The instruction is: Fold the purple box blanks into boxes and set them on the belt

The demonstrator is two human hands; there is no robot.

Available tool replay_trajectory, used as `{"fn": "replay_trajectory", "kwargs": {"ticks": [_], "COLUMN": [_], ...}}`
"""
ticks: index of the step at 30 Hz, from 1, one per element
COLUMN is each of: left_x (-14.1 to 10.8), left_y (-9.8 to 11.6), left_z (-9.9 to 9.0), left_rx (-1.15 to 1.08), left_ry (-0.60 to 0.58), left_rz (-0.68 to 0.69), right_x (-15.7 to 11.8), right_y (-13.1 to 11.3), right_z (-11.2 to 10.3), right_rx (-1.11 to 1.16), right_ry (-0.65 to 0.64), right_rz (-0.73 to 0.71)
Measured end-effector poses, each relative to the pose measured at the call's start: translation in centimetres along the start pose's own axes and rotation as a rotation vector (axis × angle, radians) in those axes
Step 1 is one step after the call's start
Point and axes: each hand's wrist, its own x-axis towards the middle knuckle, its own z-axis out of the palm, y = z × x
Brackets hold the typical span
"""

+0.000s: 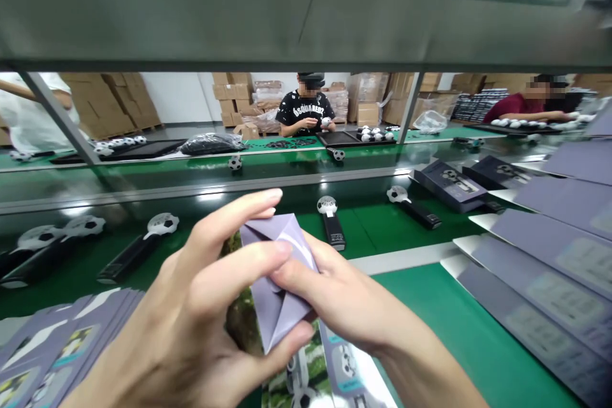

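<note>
Between both hands is a purple cardboard box (287, 315), its folded triangular end flaps facing up. My left hand (191, 299) wraps around it from the left, with the fingers over the upper edge and the thumb along the lower edge. From the right, my right hand (344, 293) grips the same box, its thumb pressed on the flaps near my left fingertips. Printed panels (349, 363) with football pictures show below the hands; I cannot tell whether all belong to this box. The box's inside is hidden.
Black-handled devices with football-patterned heads (329, 223) lie along the green conveyor belt (368, 229). Flat purple cartons (535, 255) overlap at right; more printed cartons (71, 344) are stacked at left. Filled boxes (449, 185) lie beyond. A co-worker (306, 111) sits opposite. A shelf (306, 19) hangs overhead.
</note>
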Motion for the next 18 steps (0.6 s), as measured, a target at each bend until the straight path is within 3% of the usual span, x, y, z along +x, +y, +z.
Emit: {"fn": "replay_trajectory", "kwargs": {"ticks": [3,7,9,10,12,14,16,18], "left_x": [0.1,0.2,0.0,-0.2,-0.9,-1.7,-2.6,-3.2], "left_y": [-0.1,-0.4,-0.8,-1.1,-1.9,-2.7,-3.2,-3.2], "left_z": [0.5,0.7,0.7,0.6,0.6,1.2,2.5,4.3], "left_rx": [0.057,-0.051,-0.082,-0.062,0.023,0.078,0.080,0.081], "left_ry": [-0.037,-0.059,-0.042,-0.068,-0.267,-0.600,-0.894,-1.079], "left_rz": [0.043,0.022,-0.043,-0.140,-0.443,-0.736,-0.892,-0.955], "right_x": [0.0,0.5,0.9,1.1,1.2,0.9,0.3,-0.4], "right_y": [0.1,0.5,0.6,0.7,1.1,1.9,3.0,4.0], "right_z": [0.3,-0.7,-2.6,-3.9,-7.0,-10.0,-12.1,-12.8], "right_rx": [-0.043,0.190,0.274,0.296,0.286,0.199,0.064,-0.137], "right_ry": [0.074,0.076,0.270,0.409,0.676,0.849,0.895,0.822], "right_rz": [-0.012,-0.005,0.027,0.018,-0.029,-0.009,0.132,0.309]}}
